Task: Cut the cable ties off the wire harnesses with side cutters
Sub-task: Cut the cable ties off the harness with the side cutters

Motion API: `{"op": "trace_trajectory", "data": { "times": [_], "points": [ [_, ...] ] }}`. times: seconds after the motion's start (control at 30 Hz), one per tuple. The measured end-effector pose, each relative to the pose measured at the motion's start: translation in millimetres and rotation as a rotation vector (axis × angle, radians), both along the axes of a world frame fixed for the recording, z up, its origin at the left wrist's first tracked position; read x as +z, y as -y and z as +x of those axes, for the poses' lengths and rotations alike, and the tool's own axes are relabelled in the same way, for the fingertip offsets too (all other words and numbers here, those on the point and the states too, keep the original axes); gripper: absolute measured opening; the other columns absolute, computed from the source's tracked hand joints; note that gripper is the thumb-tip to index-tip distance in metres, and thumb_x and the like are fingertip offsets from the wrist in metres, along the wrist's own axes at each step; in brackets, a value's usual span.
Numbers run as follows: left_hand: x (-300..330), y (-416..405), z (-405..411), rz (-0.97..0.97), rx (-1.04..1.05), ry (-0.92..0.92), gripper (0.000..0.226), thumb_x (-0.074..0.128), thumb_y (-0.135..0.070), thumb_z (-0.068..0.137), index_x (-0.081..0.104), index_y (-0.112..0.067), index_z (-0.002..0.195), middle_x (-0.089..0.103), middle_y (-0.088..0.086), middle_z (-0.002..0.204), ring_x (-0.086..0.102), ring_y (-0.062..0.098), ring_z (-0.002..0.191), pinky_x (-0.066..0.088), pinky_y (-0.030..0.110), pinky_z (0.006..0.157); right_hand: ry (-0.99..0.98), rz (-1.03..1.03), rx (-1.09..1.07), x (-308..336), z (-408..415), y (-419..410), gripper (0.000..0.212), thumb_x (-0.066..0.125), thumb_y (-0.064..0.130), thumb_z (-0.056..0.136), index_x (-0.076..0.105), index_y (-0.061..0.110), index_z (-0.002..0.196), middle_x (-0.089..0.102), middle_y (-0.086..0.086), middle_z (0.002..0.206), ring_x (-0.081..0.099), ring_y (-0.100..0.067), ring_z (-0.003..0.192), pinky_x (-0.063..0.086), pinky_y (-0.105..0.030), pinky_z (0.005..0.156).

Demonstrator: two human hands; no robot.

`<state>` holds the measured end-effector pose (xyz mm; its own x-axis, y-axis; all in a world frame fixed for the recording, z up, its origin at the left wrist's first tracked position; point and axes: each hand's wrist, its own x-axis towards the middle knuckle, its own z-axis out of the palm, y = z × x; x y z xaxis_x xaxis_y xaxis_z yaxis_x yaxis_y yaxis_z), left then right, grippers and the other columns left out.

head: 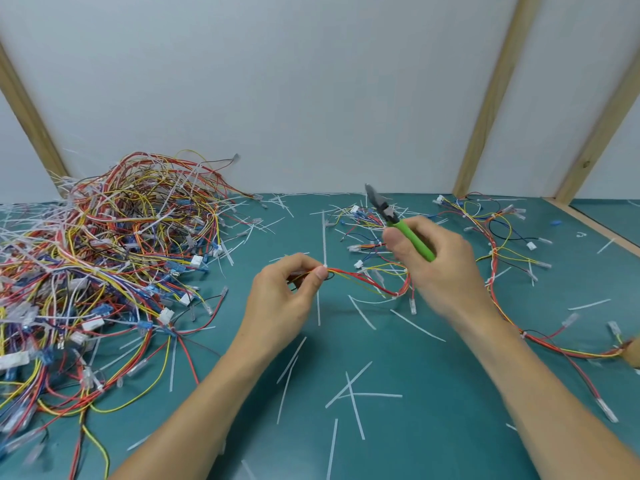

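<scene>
My left hand (pixel 289 289) pinches harness (pixel 363 280) beside cable tie (pixel 325 244); right hand (pixel 433 258) grips side cutters (pixel 398 221) above. I risk nicking wires, fingers close.

Matt teal table (pixel 415 445), bare wood battens (pixel 491 95), green rubbery-handled grey-metal side cutters (pixel 398 220), white plastic cable ties (pixel 355 405).

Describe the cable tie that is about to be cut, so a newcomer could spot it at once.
Start at the big tangled wire pile on the left of the green table and move right to the left hand. It pinches a thin red and yellow harness. The cable tie sits at the fingertips, its white tail standing straight up, unlike the cut pieces lying flat.
</scene>
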<state>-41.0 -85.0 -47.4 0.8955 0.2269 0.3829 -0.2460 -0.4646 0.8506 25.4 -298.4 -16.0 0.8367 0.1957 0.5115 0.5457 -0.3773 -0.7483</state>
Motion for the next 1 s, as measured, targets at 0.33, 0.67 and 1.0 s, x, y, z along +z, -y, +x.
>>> {"op": "trace_trajectory", "data": {
  "times": [0.33,0.67,1.0],
  "points": [
    [-3.6,-3.9,5.4,-0.095,0.084,0.024,0.013,0.064,-0.025,0.098,0.063,-0.02,0.086,0.052,-0.01,0.064,0.041,0.007,0.057,0.032,0.019,0.053,0.014,-0.411,0.021,-5.1,1.0,4.3,0.048,0.061,0.08,0.072,0.075,0.04,0.095,0.071,0.024,0.094,0.063,-0.001,0.092,0.051,-0.033,0.085],
    [-2.6,2.3,0.1,0.122,0.082,0.055,0.015,0.065,-0.02,0.097,0.056,-0.018,0.086,0.051,-0.022,0.057,0.044,0.007,0.057,0.033,0.016,0.053,0.05,-0.385,-0.016,-2.4,-2.4,2.1,0.054,0.06,0.083,0.064,0.075,0.044,0.099,0.071,0.025,0.098,0.063,-0.001,0.097,0.052,-0.038,0.091],
    [-2.0,3.0,0.2,0.147,0.055,0.05,0.012,0.064,-0.014,0.098,0.056,-0.012,0.089,0.053,-0.029,0.058,0.048,0.001,0.058,0.034,0.012,0.055,0.069,-0.346,-0.015,-3.0,-4.4,-1.8,0.052,0.063,0.082,0.064,0.077,0.046,0.1,0.071,0.026,0.096,0.064,0.0,0.096,0.053,-0.037,0.087]
  ]
}}
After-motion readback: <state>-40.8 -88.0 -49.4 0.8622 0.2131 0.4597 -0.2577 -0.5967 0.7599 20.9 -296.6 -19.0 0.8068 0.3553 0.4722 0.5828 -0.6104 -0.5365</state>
